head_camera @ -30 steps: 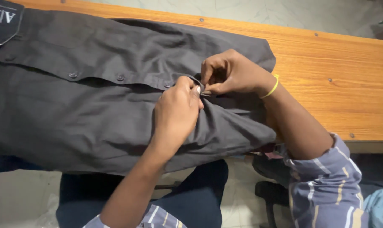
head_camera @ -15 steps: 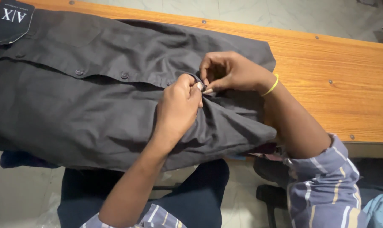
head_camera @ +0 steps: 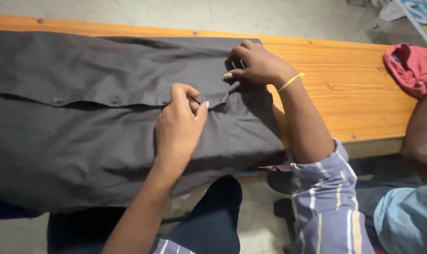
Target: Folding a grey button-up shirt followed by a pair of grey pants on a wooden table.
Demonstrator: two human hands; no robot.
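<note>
Two bare hands work on a dark grey button-up shirt [head_camera: 105, 141] that lies spread flat across a wooden table [head_camera: 345, 89], its lower edge hanging over the near side of the table. The left hand [head_camera: 180, 127] comes up from below with the forearm angled toward the middle of the garment; its thumb and forefinger are pressed together, pinching a small fold of the shirt's front placket at the edge where the two front panels meet. The right hand [head_camera: 253, 63] reaches in from the right with the wrist bent, knuckles up and fingers curled down onto the cloth near the far edge, gripping or pressing the fabric just beyond the left hand; whether it pinches a fold or only holds the cloth flat cannot be told. A yellow band [head_camera: 291, 81] circles the right wrist, and a striped blue sleeve [head_camera: 326, 197] is pushed up on that arm. Two buttons [head_camera: 113, 99] show along the placket to the left of the left hand. A crumpled pink cloth [head_camera: 409, 66] rests on the table's far right corner, well apart from both hands. Another person's arm [head_camera: 423, 136] enters at the right edge.
</note>
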